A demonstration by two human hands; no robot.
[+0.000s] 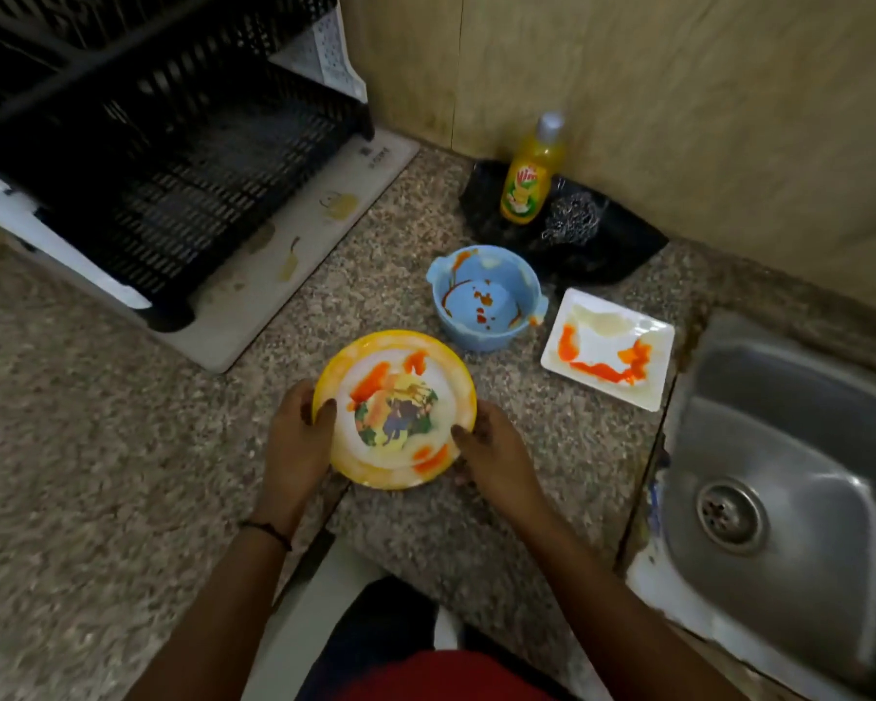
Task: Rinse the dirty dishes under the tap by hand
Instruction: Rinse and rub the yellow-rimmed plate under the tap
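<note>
Left hand [299,437] and right hand [491,447] grip opposite rims of a sauce-smeared yellow plate [395,409] at the front edge of the granite counter [122,447]. A black dish rack [163,159] stands far left and a steel sink [800,397] lies at right; between them sit a stained white square dish [609,349], blue bowl [484,298] and Vim bottle [529,179].

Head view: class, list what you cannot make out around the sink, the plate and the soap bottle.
- The tap: outside the head view; the sink runs off the right edge.
- Fingers of left hand and right hand: hidden beneath the yellow plate.
- The soap bottle: label's small print blurred.
- The black crate: cut by top and left edges.
</note>
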